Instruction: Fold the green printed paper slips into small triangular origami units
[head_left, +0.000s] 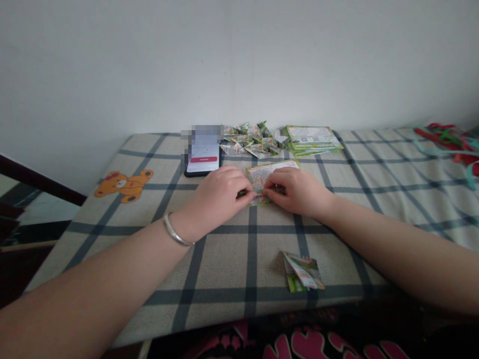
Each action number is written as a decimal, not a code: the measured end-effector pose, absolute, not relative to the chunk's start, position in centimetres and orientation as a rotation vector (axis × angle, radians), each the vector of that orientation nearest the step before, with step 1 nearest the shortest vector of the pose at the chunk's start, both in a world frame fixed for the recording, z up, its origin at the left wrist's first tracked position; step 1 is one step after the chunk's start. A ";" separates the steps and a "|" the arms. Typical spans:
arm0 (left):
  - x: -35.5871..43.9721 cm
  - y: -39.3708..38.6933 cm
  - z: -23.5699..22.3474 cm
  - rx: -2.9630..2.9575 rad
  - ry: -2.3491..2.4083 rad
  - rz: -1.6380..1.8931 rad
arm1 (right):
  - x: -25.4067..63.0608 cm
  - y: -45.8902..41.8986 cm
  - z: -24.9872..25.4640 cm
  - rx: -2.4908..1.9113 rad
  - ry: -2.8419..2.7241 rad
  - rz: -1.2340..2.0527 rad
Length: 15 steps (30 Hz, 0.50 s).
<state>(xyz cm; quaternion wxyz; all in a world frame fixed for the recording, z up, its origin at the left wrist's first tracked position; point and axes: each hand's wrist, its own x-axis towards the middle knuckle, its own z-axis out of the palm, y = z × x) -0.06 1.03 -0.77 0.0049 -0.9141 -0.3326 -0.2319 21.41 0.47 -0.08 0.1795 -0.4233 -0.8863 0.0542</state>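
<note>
Both hands are on a printed green-and-white paper card [262, 172] lying on the checked cloth. My left hand [222, 197] pinches its near left edge, the fingers curled and partly hiding the paper. My right hand [295, 189] grips the near right part in the same way, thumb and fingers pressed together. The card's near edge seems turned up between the hands. Closer to me lies a folded piece of the same paper [303, 271], standing partly open. Beyond the hands is a pile of folded paper pieces [258, 140], and right of it a stack of flat cards [312, 137].
A phone [204, 152] with a lit screen lies left of the pile. On the left of the tablecloth [217, 259] is a flat orange bear cutout [124, 184]. Red, green and pale blue strips [449, 142] lie at the far right. A white wall [239, 60] rises behind.
</note>
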 end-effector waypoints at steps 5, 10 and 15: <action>0.3 0.9 -0.9 -2.765 -1.086 -0.778 | 21.1 0.6 -0.3 -1.249 -2.481 0.144; 0.5 0.9 -0.6 -2.748 -1.128 -0.764 | 20.9 0.8 -0.3 -1.241 -2.490 0.143; 0.3 1.1 -0.8 -2.745 -1.131 -0.760 | 21.0 1.0 -0.3 -1.186 -2.525 0.126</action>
